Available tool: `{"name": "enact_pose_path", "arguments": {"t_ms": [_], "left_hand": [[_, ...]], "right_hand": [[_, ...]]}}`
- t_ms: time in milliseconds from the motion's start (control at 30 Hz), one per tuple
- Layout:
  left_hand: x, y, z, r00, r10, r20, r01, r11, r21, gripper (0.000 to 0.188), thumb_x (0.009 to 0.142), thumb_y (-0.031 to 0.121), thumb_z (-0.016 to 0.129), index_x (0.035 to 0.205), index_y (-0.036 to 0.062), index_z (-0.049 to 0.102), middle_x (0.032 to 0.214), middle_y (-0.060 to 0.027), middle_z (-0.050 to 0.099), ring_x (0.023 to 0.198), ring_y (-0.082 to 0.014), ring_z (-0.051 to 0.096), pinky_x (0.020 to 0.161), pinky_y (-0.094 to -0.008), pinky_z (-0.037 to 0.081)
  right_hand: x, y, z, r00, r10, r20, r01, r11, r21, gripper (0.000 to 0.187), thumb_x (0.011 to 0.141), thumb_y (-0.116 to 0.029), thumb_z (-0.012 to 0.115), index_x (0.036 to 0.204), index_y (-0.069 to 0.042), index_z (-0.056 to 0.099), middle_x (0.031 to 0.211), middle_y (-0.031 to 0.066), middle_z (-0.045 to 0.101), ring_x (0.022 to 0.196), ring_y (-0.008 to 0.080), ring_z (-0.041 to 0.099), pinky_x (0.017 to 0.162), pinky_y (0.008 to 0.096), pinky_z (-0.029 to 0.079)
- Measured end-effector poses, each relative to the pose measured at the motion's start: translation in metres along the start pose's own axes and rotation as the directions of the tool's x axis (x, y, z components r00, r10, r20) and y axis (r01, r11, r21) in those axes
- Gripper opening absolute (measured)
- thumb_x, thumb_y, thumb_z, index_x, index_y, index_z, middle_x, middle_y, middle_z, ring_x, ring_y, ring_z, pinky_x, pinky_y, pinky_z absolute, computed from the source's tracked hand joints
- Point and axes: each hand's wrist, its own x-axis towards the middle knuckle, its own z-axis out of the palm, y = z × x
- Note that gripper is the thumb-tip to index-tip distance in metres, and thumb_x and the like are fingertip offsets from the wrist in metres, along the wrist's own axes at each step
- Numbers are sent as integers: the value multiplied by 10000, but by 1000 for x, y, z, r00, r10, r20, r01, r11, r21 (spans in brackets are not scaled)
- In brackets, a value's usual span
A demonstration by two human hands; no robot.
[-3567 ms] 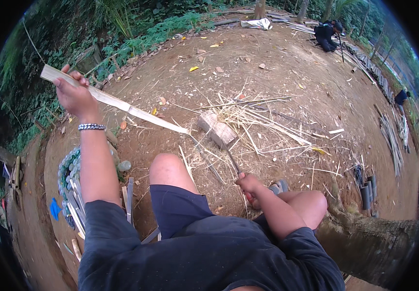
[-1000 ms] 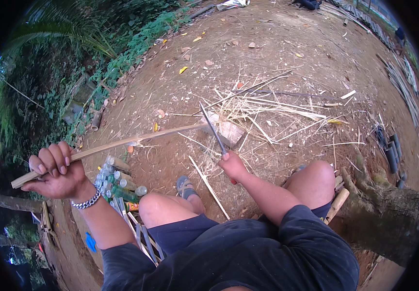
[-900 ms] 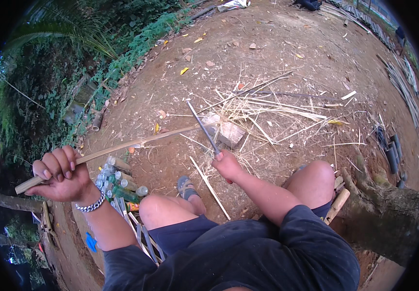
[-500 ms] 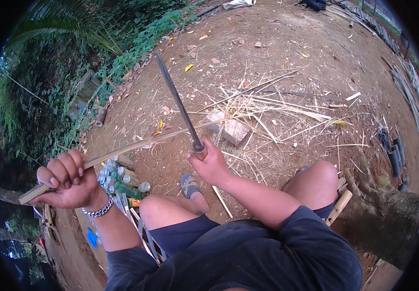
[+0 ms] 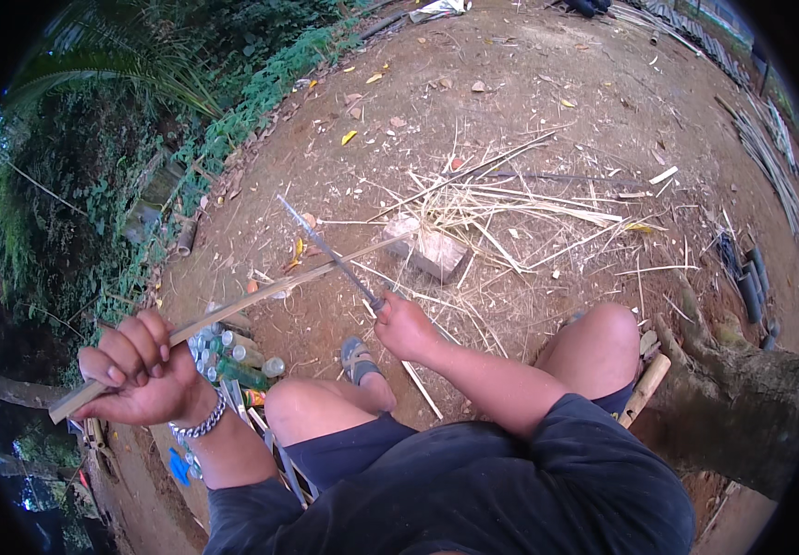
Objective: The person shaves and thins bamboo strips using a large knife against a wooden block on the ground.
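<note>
My left hand [image 5: 141, 370] was curled tight around the near end of a long bamboo strip [image 5: 261, 291], fingers wrapped over it and thumb beneath, a metal chain bracelet [image 5: 198, 427] on the wrist. The strip ran from that fist up and to the right, its far end resting on a pale wooden block [image 5: 432, 248] on the dirt ground [image 5: 529, 102]. My right hand [image 5: 406, 326] was closed around the handle of a long knife [image 5: 325, 250], fingers fully clenched; the blade slanted up and to the left and crossed the strip near its middle, seemingly touching it, though I could not tell whether the edge bit in. Around the block lay a scatter of bamboo slivers [image 5: 529, 199]. Below the strip, beside my left knee, sat a cluster of bottles [image 5: 238, 356]. My sandalled foot [image 5: 360, 359] rested on the ground just under the right hand. A tree stump [image 5: 742, 407] stood beside my right thigh.
</note>
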Motion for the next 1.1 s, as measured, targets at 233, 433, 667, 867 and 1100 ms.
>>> {"name": "enact_pose_path", "arguments": {"t_ms": [233,433,667,867,1100], "left_hand": [[-8,0,-4,999,-15,51,18,999,-43,579,947,688,389,738,150,416,548,52,328,440,-66,294,462,-238,262],[-6,10,-12,996,14,85,-12,1000,-22,560,951,669,410,732,154,414,534,53,355,432,-67,304,458,-240,265],[-25,16,4,999,15,51,-13,1000,-28,545,949,657,436,736,155,417,532,54,360,433,-70,308,460,-229,284],[-23,12,5,997,16,82,-13,999,-40,546,951,660,424,741,156,419,535,53,341,440,-70,310,457,-235,280],[-24,9,13,998,26,63,-25,1000,-12,550,958,657,408,743,150,415,533,43,338,438,-74,306,457,-239,275]], "right_hand": [[-19,-20,-4,988,-93,125,97,995,-22,225,847,-131,599,1029,-11,546,844,264,645,830,442,644,752,517,507],[-27,-36,1,984,-147,100,149,989,-14,245,841,-116,594,1054,-4,554,850,253,655,839,435,656,730,501,522],[-13,-4,3,996,-77,42,80,994,-77,251,862,-137,560,1050,27,539,830,285,646,804,460,642,720,511,516],[3,12,-2,997,34,75,-27,995,-99,290,917,-167,557,1130,29,532,929,268,655,869,446,651,759,525,511],[6,11,-16,998,54,45,-45,982,-183,240,930,-176,550,1076,14,537,893,254,656,868,431,649,767,529,502]]}}
